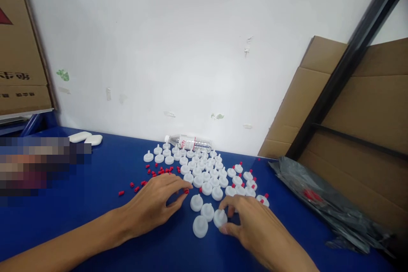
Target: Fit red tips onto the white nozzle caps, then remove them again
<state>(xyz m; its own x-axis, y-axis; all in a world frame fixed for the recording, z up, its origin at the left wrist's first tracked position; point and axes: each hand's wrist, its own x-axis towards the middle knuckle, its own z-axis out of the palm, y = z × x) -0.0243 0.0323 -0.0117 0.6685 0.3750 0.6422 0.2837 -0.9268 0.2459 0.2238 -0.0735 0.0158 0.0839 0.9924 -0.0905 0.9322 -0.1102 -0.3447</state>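
My left hand (156, 202) is closed in a pinch, with a small red cap (186, 191) between thumb and forefinger. To its right, the thumb and fingers of my right hand (253, 223) close around the sides of a white spouted lid (219, 218), which rests on the table. Beside that lid sit three more, one of them a white lid (200, 226) nearest me. A large cluster of white lids (206, 188) with bare spouts stands farther back. Right of it are several lids with red tips (247, 176). Loose red caps (162, 171) lie scattered behind and left of my left hand.
A clear plastic bottle (194, 143) lies along the wall behind the lids. Two white oval objects (80, 137) rest at the back left of the blue table (105, 165). Grey plastic bags (321, 197) and cardboard (296, 97) are at the right. A blurred patch covers the far left.
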